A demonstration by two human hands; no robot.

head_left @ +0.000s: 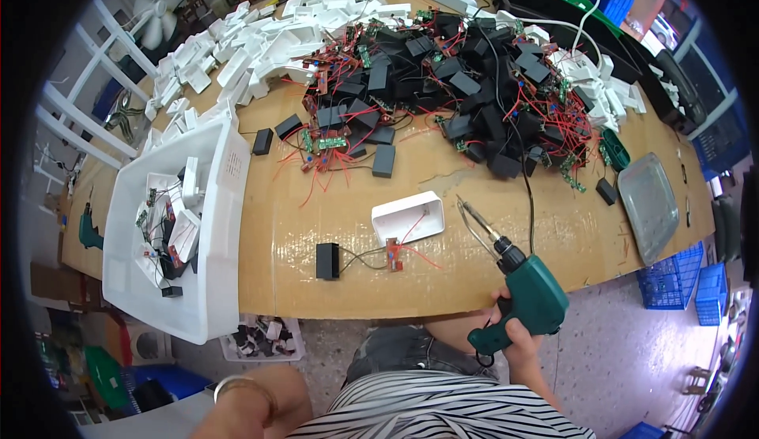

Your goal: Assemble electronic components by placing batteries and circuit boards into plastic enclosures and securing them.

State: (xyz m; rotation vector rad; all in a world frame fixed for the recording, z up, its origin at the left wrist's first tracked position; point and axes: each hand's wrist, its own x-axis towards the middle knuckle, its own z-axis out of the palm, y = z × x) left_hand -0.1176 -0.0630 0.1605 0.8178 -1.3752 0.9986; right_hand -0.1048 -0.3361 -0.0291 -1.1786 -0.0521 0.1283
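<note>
My right hand (518, 338) is wrapped round the grip of a green soldering gun (536, 293). Its metal tip points up and left, beside a white plastic housing (409, 218) lying open side up. A small reddish circuit board (393, 256) lies at the housing's near edge, with red wires spreading from it. Dark wires join the board to a black box (326, 261) on its left. The soldering tip is apart from the board. Of my left side, only a bent arm with a bangle (233, 381) shows at the lower edge; the hand itself is not visible.
A white tub (223, 281) of mixed parts stands at left. Black boxes with wires and boards (466, 83) are heaped at the back, beside white housings (277, 48). A black cable (528, 178) crosses the cardboard-topped table (308, 210). A clear tray (648, 206) lies at right.
</note>
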